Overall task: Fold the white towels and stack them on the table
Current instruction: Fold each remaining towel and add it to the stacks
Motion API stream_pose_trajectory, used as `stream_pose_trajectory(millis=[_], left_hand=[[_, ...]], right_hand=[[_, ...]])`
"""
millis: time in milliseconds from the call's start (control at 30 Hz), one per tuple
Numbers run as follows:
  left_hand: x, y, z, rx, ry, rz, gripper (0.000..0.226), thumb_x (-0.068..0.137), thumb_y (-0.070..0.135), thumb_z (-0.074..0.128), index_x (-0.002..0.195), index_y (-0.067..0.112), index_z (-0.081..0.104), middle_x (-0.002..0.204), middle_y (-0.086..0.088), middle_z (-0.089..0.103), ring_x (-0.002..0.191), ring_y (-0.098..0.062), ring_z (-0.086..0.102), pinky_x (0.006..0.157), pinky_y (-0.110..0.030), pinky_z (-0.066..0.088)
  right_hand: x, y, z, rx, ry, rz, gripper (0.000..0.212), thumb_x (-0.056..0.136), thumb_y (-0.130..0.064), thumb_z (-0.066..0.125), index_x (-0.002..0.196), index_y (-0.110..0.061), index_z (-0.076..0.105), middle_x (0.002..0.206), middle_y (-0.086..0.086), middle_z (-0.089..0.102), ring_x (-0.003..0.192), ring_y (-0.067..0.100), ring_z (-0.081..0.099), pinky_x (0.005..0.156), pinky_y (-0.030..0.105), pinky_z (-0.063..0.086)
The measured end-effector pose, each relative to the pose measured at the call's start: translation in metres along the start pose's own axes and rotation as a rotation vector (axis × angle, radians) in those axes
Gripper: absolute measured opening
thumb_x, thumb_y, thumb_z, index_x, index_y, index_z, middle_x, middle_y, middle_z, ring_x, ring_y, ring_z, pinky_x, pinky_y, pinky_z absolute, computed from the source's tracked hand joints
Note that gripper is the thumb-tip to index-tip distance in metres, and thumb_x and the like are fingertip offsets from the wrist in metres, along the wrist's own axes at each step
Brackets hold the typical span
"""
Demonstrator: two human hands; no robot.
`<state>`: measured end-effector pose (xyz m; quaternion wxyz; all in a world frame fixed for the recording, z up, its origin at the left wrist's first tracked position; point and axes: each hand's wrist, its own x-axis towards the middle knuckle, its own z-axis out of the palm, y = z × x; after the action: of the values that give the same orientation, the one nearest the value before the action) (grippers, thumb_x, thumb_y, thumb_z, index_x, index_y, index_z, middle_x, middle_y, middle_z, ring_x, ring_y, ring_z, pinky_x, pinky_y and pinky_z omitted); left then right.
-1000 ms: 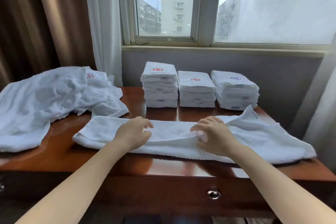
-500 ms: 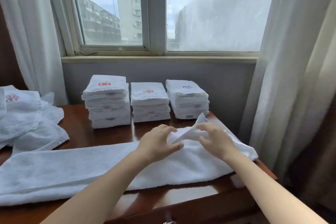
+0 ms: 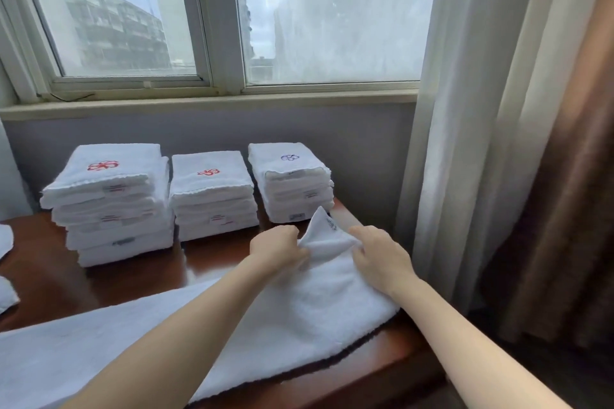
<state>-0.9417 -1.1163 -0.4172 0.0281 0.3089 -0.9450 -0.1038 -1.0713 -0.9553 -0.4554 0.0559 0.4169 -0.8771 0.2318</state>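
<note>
A long white towel point(image 3: 299, 319) lies folded lengthwise across the front of the dark wooden table point(image 3: 46, 279). Its right end has a raised corner flap point(image 3: 327, 232). My left hand point(image 3: 277, 247) pinches the flap's left side and my right hand point(image 3: 380, 257) grips its right side, both on the towel's right end. Three stacks of folded white towels stand at the back: the left stack point(image 3: 109, 202) and the middle stack point(image 3: 212, 194) with red logos, and the right stack point(image 3: 290, 181) with a blue logo.
A wall and window sill point(image 3: 206, 103) run behind the stacks. White and brown curtains point(image 3: 498, 143) hang close to the table's right edge. Bits of other unfolded towels point(image 3: 5, 262) show at the far left.
The view has swung right and closer. Both hands moved from the towel's middle to its right end and now hold the raised corner flap.
</note>
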Motion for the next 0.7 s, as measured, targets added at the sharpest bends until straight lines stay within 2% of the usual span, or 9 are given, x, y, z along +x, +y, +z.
stream_pose_trajectory(millis=[67,133,233,333,400,467,533,633,700], left_hand=[[0.006,0.007,0.001,-0.099,-0.064,-0.022,0.038,0.070,0.053,0.057,0.077,0.016,0.063,0.077,0.005,0.064,0.078,-0.019,0.065,0.058,-0.027,0.039],[0.011,0.014,0.000,-0.223,-0.111,-0.050,0.055,0.060,0.069,0.057,0.073,0.016,0.067,0.072,0.005,0.067,0.068,-0.016,0.064,0.060,-0.027,0.043],[0.019,0.020,0.003,-0.348,-0.093,-0.051,0.034,0.081,0.043,0.058,0.073,0.011,0.064,0.075,-0.004,0.066,0.072,-0.024,0.062,0.063,-0.029,0.043],[0.022,0.027,0.001,-0.433,0.044,0.043,0.037,0.094,0.031,0.047,0.060,0.016,0.041,0.061,0.002,0.045,0.062,-0.022,0.041,0.061,-0.032,0.034],[0.021,0.033,-0.006,-0.489,0.118,0.175,0.039,0.098,0.028,0.048,0.063,0.014,0.042,0.060,0.005,0.045,0.060,-0.019,0.041,0.060,-0.039,0.038],[0.017,0.038,-0.014,-0.529,0.163,0.332,0.031,0.101,0.021,0.047,0.073,0.009,0.054,0.067,-0.001,0.054,0.064,-0.020,0.049,0.068,-0.047,0.047],[0.015,0.042,-0.022,-0.551,0.210,0.418,0.024,0.101,0.018,0.046,0.085,0.009,0.062,0.079,-0.003,0.064,0.074,-0.020,0.058,0.078,-0.048,0.049],[0.009,0.046,-0.034,-0.529,0.279,0.485,0.022,0.101,0.018,0.045,0.105,0.028,0.065,0.088,0.014,0.065,0.088,-0.003,0.056,0.083,-0.029,0.046],[0.005,0.047,-0.040,-0.472,0.292,0.496,0.033,0.102,0.021,0.046,0.114,0.046,0.062,0.087,0.016,0.058,0.089,0.000,0.051,0.081,-0.025,0.042]], right_hand=[[0.001,0.006,0.006,-0.008,-0.125,0.012,0.045,0.097,-0.031,0.039,0.140,-0.023,0.045,0.142,-0.002,0.050,0.132,0.020,0.042,0.106,0.039,0.033],[0.004,0.011,0.009,-0.019,-0.273,0.007,0.061,0.099,-0.046,0.034,0.154,-0.023,0.025,0.159,-0.003,0.028,0.148,0.015,0.019,0.120,0.045,0.013],[0.008,0.018,0.011,-0.014,-0.355,0.002,0.074,0.095,-0.057,0.033,0.158,-0.026,0.010,0.165,-0.007,0.008,0.151,0.009,0.001,0.122,0.051,-0.002],[0.011,0.018,0.009,0.113,-0.292,0.034,0.067,0.095,-0.047,0.033,0.156,-0.026,0.016,0.158,-0.002,0.031,0.149,0.015,0.020,0.121,0.053,-0.001],[0.015,0.013,0.003,0.257,-0.174,0.055,0.057,0.096,-0.037,0.033,0.152,-0.031,0.023,0.146,-0.004,0.049,0.139,0.019,0.039,0.121,0.051,0.009],[0.021,0.007,-0.008,0.446,-0.102,0.088,0.051,0.095,-0.030,0.037,0.145,-0.036,0.031,0.137,-0.009,0.055,0.126,0.021,0.051,0.111,0.049,0.034],[0.028,0.001,-0.020,0.685,-0.021,0.132,0.049,0.088,-0.019,0.043,0.134,-0.035,0.042,0.119,-0.015,0.061,0.109,0.016,0.059,0.092,0.040,0.049],[0.037,-0.001,-0.035,0.718,0.202,0.156,0.019,0.083,-0.009,0.048,0.088,-0.025,0.059,0.077,-0.012,0.059,0.073,0.010,0.057,0.059,0.025,0.042],[0.039,0.003,-0.039,0.684,0.300,0.144,0.022,0.084,-0.009,0.052,0.064,-0.018,0.051,0.059,-0.010,0.048,0.055,0.007,0.043,0.050,0.022,0.032]])
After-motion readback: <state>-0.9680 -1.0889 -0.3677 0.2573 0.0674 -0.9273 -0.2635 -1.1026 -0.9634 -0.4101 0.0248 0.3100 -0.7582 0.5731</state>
